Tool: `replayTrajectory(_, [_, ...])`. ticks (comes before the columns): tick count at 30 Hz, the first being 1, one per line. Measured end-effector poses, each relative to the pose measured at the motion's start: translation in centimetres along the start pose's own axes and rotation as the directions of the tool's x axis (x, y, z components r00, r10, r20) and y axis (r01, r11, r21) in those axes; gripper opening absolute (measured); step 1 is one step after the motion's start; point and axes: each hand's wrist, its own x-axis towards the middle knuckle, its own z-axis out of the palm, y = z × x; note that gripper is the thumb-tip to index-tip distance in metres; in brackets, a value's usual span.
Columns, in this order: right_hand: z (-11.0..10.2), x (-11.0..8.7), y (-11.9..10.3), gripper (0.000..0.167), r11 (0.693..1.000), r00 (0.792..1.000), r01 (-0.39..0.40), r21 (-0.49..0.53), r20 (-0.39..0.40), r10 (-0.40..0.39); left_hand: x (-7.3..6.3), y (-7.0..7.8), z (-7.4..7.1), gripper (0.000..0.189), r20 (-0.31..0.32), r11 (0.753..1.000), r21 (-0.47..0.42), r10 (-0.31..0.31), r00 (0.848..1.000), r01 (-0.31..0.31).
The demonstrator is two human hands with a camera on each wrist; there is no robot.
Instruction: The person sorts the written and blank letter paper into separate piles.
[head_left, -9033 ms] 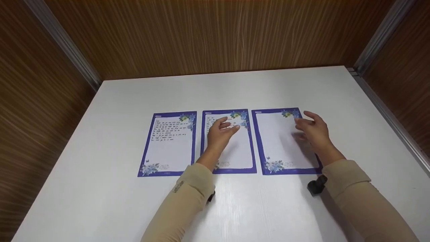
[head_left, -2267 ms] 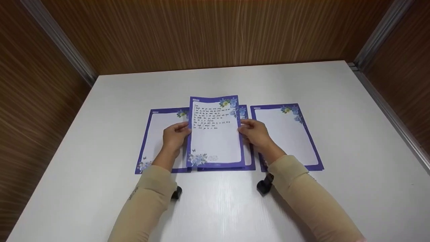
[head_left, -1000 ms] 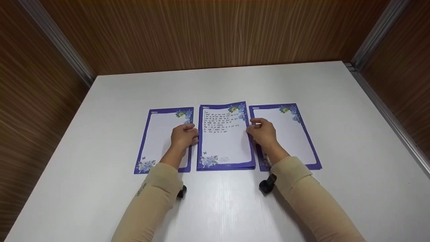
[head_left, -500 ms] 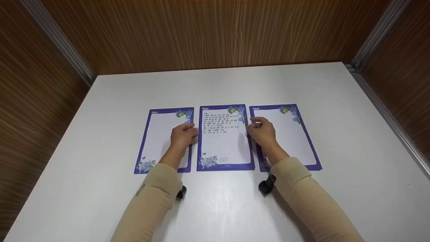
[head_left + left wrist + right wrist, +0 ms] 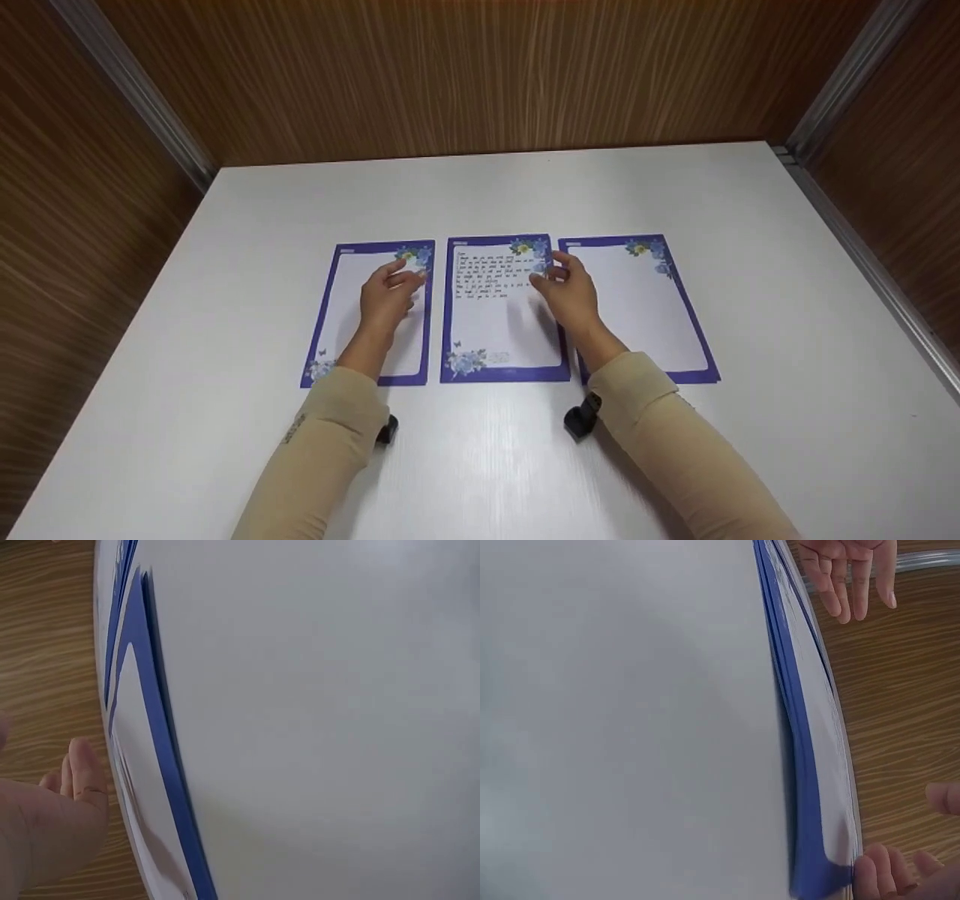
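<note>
Three purple-bordered sheets of letter paper with blue flower corners lie in a row on the white table. My left hand (image 5: 384,298) hovers over the blank left sheet (image 5: 345,300), fingers loosely bent with nothing between them. The middle sheet (image 5: 499,330) bears several lines of handwriting at its top and lies on a stack whose edges show in the right wrist view. Above its right edge is my right hand (image 5: 574,296), thumb and fingers apart and holding nothing. A blank right sheet (image 5: 645,315) lies beside it, partly hidden by that hand's wrist.
The white table (image 5: 480,465) stretches in front of and behind the sheets. Wood-grain panels (image 5: 480,82) stand at the back and both sides. Black wrist devices (image 5: 581,420) hang under the sleeve cuffs.
The written sheet, earlier held up by both hands, was lowered onto the middle stack. Both hands have since let go and lifted, shifting left. The left sheet, written on at first, now shows blank.
</note>
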Motion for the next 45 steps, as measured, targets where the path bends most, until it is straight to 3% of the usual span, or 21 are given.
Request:
replayTrajectory(8, [1.7, -0.3, -0.4, 0.060, 0.994, 0.998, 0.066, 0.083, 0.004, -0.067, 0.5, -0.4, -2.8, 0.061, -0.024, 0.999, 0.018, 0.047, 0.999, -0.046])
replayTrajectory(12, [2.9, -0.4, -0.7, 0.060, 0.992, 0.998, 0.063, 0.109, 0.017, -0.065, 0.7, -0.5, -4.5, 0.063, -0.035, 0.998, 0.029, 0.055, 0.998, -0.054])
replayTrajectory(18, [4.8, -0.7, -1.1, 0.060, 0.993, 0.997, 0.058, 0.107, 0.049, -0.064, 0.9, -0.6, -6.6, 0.065, -0.084, 0.998, 0.054, 0.032, 0.996, -0.028])
replayTrajectory(27, [7.1, -1.2, -1.6, 0.057, 0.994, 0.993, 0.066, 0.086, 0.093, -0.074, 1.1, -0.8, -9.3, 0.064, -0.139, 0.993, 0.114, 0.058, 0.989, -0.042])
replayTrajectory(32, [8.3, -1.8, -2.0, 0.059, 0.996, 0.989, 0.055, 0.065, 0.132, -0.063, 1.1, -0.8, -10.3, 0.064, -0.172, 0.990, 0.140, 0.060, 0.983, -0.035])
replayTrajectory(45, [10.8, -3.2, -2.7, 0.066, 0.998, 0.961, 0.049, -0.042, 0.274, -0.035, 0.8, -0.9, -11.2, 0.065, -0.148, 0.974, 0.216, -0.032, 0.988, 0.064])
